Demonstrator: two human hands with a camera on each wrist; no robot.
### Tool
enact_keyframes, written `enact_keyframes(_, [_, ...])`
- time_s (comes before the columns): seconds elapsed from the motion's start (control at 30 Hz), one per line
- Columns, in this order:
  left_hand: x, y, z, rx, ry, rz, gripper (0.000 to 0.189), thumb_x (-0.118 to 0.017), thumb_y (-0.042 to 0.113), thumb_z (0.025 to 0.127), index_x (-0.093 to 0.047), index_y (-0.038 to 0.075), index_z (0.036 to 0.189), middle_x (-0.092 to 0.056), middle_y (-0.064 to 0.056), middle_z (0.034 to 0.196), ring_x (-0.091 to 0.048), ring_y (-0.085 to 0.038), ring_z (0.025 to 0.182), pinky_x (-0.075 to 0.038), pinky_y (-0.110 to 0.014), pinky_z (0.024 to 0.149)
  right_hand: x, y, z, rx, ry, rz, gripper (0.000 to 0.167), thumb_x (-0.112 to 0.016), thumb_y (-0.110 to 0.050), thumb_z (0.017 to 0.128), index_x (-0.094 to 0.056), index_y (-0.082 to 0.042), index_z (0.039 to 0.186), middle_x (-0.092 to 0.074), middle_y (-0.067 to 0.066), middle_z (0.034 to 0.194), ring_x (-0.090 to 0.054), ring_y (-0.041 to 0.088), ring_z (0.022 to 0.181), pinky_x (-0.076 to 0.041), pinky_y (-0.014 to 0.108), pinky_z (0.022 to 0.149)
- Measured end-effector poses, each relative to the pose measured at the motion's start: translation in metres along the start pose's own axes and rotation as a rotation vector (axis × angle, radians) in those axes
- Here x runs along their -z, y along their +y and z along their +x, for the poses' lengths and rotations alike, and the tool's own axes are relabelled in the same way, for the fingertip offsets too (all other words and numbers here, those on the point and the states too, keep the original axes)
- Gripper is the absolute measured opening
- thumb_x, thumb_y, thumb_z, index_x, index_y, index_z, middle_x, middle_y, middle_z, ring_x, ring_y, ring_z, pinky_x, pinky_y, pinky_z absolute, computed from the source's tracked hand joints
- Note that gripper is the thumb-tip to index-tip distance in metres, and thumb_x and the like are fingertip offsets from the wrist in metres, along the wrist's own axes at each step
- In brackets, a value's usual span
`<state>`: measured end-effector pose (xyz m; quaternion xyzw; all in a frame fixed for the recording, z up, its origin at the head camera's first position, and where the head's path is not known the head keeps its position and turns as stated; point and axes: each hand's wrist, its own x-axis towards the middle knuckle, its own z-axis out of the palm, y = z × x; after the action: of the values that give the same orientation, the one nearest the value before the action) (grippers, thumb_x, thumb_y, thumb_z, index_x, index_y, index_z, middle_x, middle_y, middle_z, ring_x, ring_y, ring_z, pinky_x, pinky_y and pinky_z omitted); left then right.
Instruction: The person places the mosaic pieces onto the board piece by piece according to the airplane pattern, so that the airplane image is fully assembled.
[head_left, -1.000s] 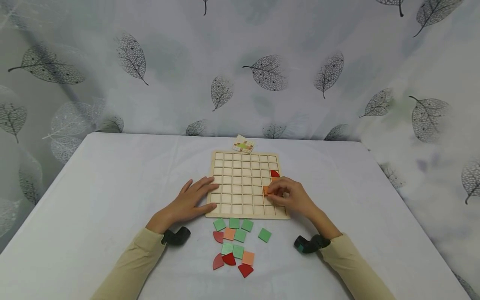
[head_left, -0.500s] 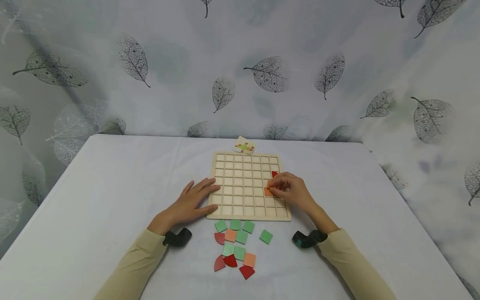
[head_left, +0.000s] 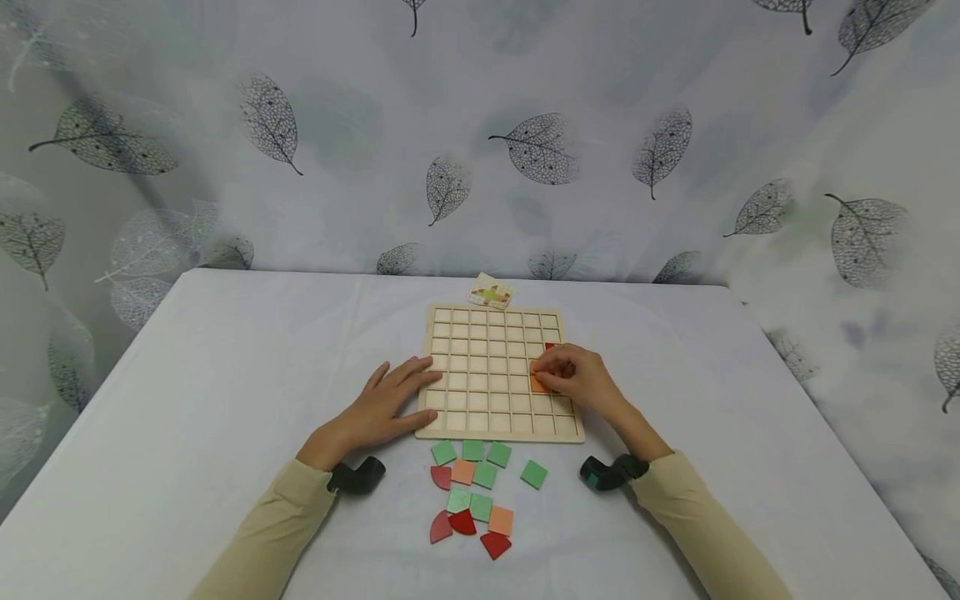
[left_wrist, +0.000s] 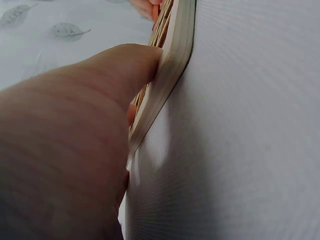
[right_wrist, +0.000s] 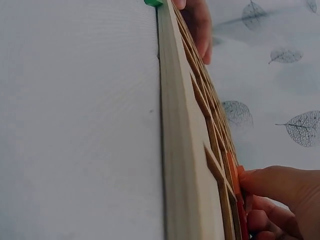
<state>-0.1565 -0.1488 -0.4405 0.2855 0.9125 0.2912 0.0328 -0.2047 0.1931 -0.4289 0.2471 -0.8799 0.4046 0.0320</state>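
Half a second on from the earlier frame, the pinched orange tile (head_left: 533, 367) has shifted slightly left, into line with the seated orange tile (head_left: 537, 385). The right hand (head_left: 581, 379) moves only marginally with it.

Governing relation: the pinched tile lies on the right side of the grid board (head_left: 487, 436), in the second column from the right, directly beyond the seated orange tile as viewed from the person. It is at the fingertips of the right hand, which is the nearer hand. The tile appears square, so it has no long axis; alignment depends on setting its edges parallel to the cell dividers.

Right hand state: thumb and fingers pinch the tile, entering from the board's right side. The fingers partly cover the tile; whether it sits fully down in its cell cannot be told.

Left hand state: the left hand (head_left: 386, 408) lies with fingers spread over the board's left edge, well apart from the tile. By judgement, it steadies the board.

Reference: a red tile (head_left: 550, 346) shows in the rightmost column, just beyond the right hand.
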Motion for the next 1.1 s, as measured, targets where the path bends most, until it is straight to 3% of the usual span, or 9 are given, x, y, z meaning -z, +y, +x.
enact_keyframes(0.27, [0.0008, 0.0021, 0.001, -0.002, -0.001, 0.003, 0.058, -0.064, 0.034, 0.094, -0.047, 0.012, 0.144, -0.032, -0.012, 0.156, -0.024, -0.035, 0.146, -0.008, -0.06, 0.115, 0.0031, -0.0031, 0.0017, -0.01, -0.037, -0.026, 0.012, -0.071, 0.0, 0.086, -0.076, -0.001, 0.097, -0.068, 0.016, 0.11, -0.053, 0.01, 0.071, -0.045, 0.022, 0.062])
enact_keyframes(0.5, [0.0006, 0.0031, 0.0021, -0.006, -0.002, 0.005, 0.058, -0.064, 0.034, 0.094, -0.047, 0.012, 0.144, -0.032, -0.012, 0.156, -0.024, -0.035, 0.146, -0.008, -0.06, 0.115, 0.0025, -0.0048, 0.0017, -0.027, -0.01, -0.049, 0.013, -0.071, 0.0, 0.087, -0.075, 0.001, 0.099, -0.065, 0.018, 0.109, -0.056, 0.016, 0.077, -0.047, 0.024, 0.065])
enact_keyframes(1.1, [-0.0005, 0.0016, 0.001, 0.003, 0.0, 0.008, 0.058, -0.064, 0.035, 0.093, -0.047, 0.012, 0.144, -0.033, -0.012, 0.156, -0.025, -0.035, 0.146, -0.009, -0.06, 0.115, 0.0024, -0.0083, -0.0046, 0.009, 0.004, -0.011, 0.013, -0.071, 0.001, 0.086, -0.072, -0.001, 0.099, -0.063, 0.014, 0.1, -0.053, 0.012, 0.071, -0.046, 0.022, 0.062])
